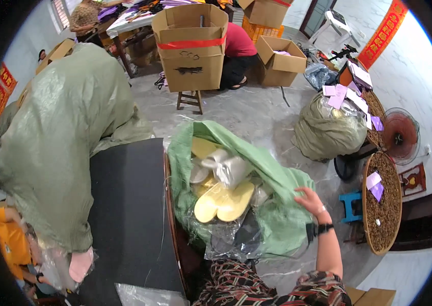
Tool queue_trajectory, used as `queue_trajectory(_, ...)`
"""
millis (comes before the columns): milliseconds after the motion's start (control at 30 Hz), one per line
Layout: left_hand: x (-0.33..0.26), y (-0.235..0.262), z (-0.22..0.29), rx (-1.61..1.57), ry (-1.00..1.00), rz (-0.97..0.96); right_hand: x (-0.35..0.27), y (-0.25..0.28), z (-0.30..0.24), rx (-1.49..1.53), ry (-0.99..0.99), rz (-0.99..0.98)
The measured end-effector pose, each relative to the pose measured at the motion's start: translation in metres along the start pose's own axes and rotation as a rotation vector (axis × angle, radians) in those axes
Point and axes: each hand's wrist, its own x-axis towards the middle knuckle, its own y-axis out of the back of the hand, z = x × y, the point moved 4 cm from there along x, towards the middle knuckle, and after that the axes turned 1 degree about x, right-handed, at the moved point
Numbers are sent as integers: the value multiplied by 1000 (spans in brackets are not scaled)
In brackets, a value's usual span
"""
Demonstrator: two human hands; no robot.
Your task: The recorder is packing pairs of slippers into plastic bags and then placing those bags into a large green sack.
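Note:
A large green woven sack (287, 229) stands with its mouth wide in front of me. Inside lie yellow slippers (223, 202), white slippers (231, 171) and clear plastic wrapping; dark slippers in clear bags (241, 234) sit at its near side. My right hand (310, 201) is at the sack's right edge, fingers stretched and apart, with nothing visible in them. Whether the fingertips touch the fabric, I cannot tell. A dark band circles that wrist. Of my left hand nothing shows.
Left of the sack is a black-topped table (129, 214) with a clear plastic bag (150, 296). A big grey-green sack (63, 132) covers its far left, near a person in orange (9, 239). Ahead, a tall carton (190, 61) rests on a wooden stool (189, 102); another person crouches behind.

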Motion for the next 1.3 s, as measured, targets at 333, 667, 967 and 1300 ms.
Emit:
queue_trajectory(333,-20,21,-21,-7,15,32,-33,-37,130,-682,-326,-3)
queue_trajectory(667,4,7,4,-40,106,24,150,-135,-38,-796,-10,54)
queue_trajectory(967,104,-12,47,-50,117,6,295,-233,-161,-522,272,385)
queue_trajectory(1300,123,-13,51,-13,46,-132,341,-287,-168,-686,406,-245)
